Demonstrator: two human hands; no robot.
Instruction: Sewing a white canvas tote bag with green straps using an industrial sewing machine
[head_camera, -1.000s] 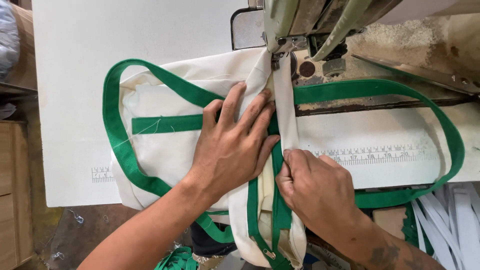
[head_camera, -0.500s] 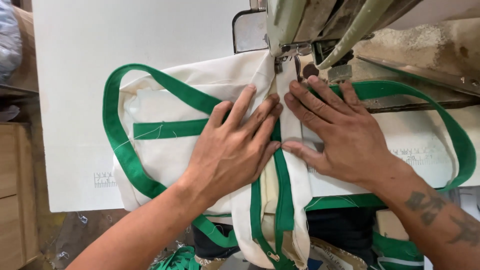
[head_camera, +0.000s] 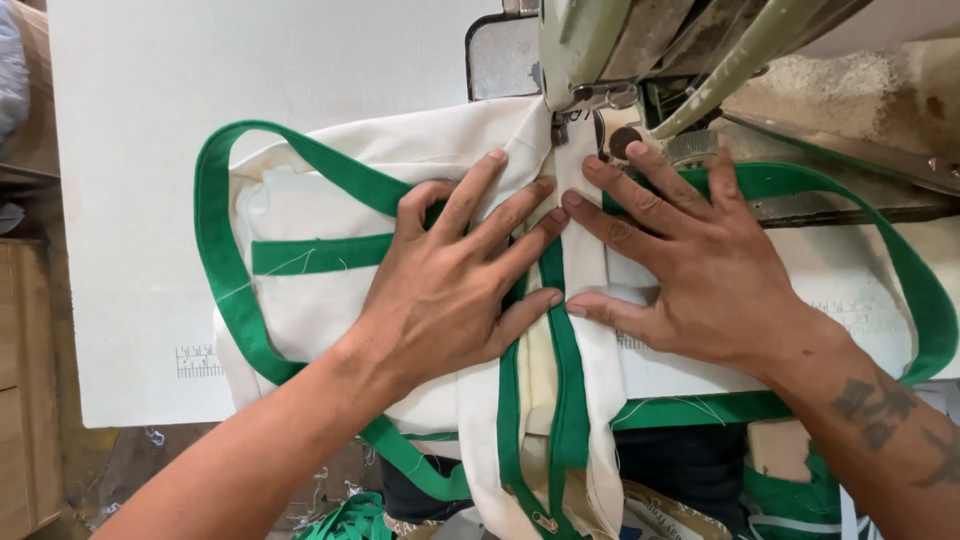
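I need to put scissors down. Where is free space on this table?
Free: the white table above the bag, left of the sewing machine, and the strip left of the green strap. Crowded: both hands, left and right, at the needle.

The bag (head_camera: 330, 300) is showing as matt cream cloth, woven and slightly creased, edged with smooth green webbing (head_camera: 215, 260). The sewing machine (head_camera: 600, 50) is looking like painted metal, worn and dull. The white tabletop (head_camera: 150, 150) is appearing smooth, possibly laminate.
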